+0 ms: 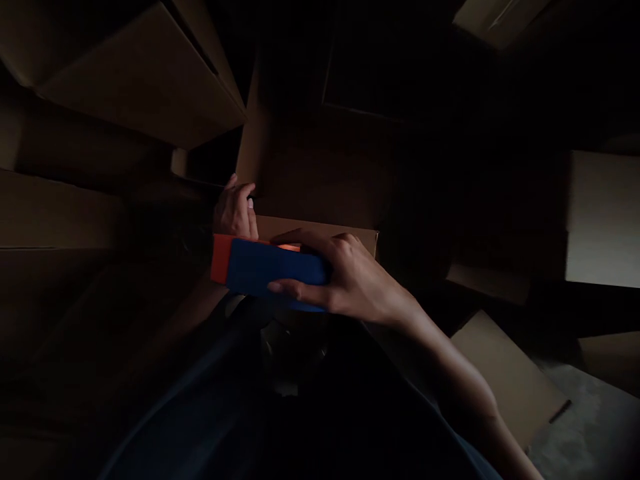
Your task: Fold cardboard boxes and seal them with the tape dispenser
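My right hand (353, 280) grips a blue and orange oblong box (275, 267), with the thumb along its near face and the fingers over the top. The box's orange end points left; what it contains cannot be seen. Just behind that end is my left hand (235, 212), its fingers loosely bent and apart, beside the corner of an open cardboard carton (320, 228). Part of the left palm is hidden by the blue and orange box. The carton lies in front of my body, and its inside is very dark.
Cardboard cartons (145, 80) crowd the left side. To the right are a pale carton (603, 220) and a cardboard piece (505, 380) over grey floor (590, 420). Another carton (500, 20) shows at the top right. Deep shadow hides much of the surroundings.
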Tool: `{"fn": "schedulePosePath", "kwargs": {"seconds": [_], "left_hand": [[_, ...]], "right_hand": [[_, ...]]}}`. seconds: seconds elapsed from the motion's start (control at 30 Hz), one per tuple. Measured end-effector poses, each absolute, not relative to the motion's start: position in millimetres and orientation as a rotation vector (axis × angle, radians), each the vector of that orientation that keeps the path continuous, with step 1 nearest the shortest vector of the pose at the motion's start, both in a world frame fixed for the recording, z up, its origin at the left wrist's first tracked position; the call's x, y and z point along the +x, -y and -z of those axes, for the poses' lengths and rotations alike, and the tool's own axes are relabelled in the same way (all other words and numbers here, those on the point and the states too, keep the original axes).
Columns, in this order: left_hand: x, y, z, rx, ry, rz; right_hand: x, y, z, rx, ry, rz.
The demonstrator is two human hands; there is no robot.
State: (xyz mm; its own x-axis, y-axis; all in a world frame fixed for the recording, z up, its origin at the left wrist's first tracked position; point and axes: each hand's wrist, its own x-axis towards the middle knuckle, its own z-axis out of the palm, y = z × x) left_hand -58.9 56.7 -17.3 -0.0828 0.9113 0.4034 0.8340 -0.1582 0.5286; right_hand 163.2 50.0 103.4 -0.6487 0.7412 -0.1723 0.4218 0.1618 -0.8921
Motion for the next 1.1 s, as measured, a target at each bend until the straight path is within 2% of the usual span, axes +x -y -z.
{"fn": "schedulePosePath", "kwargs": {"seconds": [0.1,0.27,0.77,1.1], "left_hand": [[-61.9,-57.6,18.6,2.046,-1.923,-1.003],[-65.9,-58.8,19.0,2.050,-1.974,-0.784],[-65.4,-59.2,3.6,2.082,-1.985,-0.562],[-67.6,-56.7,5.8,1.977,-1.952,-0.704]], "right_hand": [[165.4,-51.5,-99.8,-1.152,1.981,-1.612],[169.2,-46.0,-100.7,-1.297,1.892,-1.634],[183.4,-37.6,-103.9,-1.292,1.775,-1.759],[194.1,-30.8,-113.8,-1.442,1.739,-1.713]]}}
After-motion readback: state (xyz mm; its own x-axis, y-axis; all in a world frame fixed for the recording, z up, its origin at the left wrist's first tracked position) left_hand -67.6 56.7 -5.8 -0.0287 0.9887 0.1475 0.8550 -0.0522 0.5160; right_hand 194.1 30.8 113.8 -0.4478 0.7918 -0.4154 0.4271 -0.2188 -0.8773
